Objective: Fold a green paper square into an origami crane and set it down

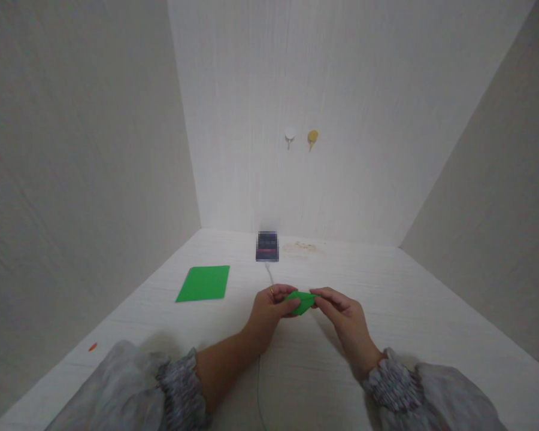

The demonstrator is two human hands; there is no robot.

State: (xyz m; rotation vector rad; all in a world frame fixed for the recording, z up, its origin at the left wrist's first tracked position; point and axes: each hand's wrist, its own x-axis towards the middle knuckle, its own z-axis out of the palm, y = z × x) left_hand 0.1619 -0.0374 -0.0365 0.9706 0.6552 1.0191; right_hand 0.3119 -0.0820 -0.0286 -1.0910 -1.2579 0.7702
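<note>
Folded green paper (303, 302) is pinched, tapering rightward.

The only view is from the person's head, above the near side of the bench (413, 299), facing forward and down. It looks wide, from close behind the left hand (267, 305) and right hand (348, 317), whose sleeves (121, 383) enter along the bottom border. The bench's far edge crosses just below mid-height, under the back wall (247, 78); its side edges fan out toward the camera.
</note>
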